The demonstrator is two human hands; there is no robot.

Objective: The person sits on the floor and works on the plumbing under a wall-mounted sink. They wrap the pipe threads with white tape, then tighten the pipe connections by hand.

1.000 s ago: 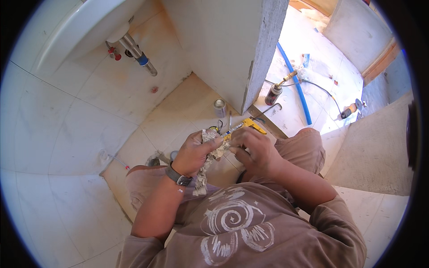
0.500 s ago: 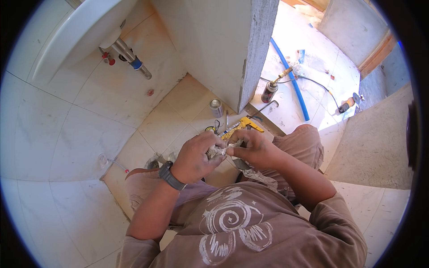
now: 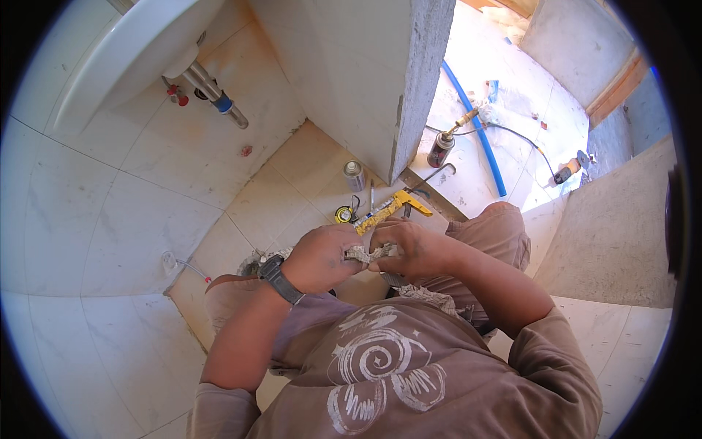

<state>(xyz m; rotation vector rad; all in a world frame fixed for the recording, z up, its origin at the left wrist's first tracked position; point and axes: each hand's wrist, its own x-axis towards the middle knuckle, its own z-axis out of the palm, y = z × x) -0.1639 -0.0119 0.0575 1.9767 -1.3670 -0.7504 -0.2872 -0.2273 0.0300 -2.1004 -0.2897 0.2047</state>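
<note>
In front of my lap, my left hand (image 3: 322,257) and my right hand (image 3: 413,249) are close together, both closed on a crumpled whitish strip (image 3: 358,254) of paper or cloth. Its exact kind is hard to make out. More wrinkled pale material (image 3: 428,296) lies across my lap, below the right hand. Just beyond my fingers, a yellow caulking gun (image 3: 384,210) rests on the tiles, its near end partly hidden by the hands. A yellow-and-black tape measure (image 3: 344,214) sits to its left.
A spray can (image 3: 354,176) stands by the wall end (image 3: 413,95). A washbasin (image 3: 110,66) with a metal drainpipe (image 3: 208,88) overhangs at left. Beyond the threshold are a gas torch (image 3: 441,150), a blue pipe (image 3: 475,132) and an angle grinder (image 3: 570,170).
Both hands have come slightly lower and nearer my body, and the left has turned. The tape measure and more of the caulking gun now show. The strip across my lap has shifted.
</note>
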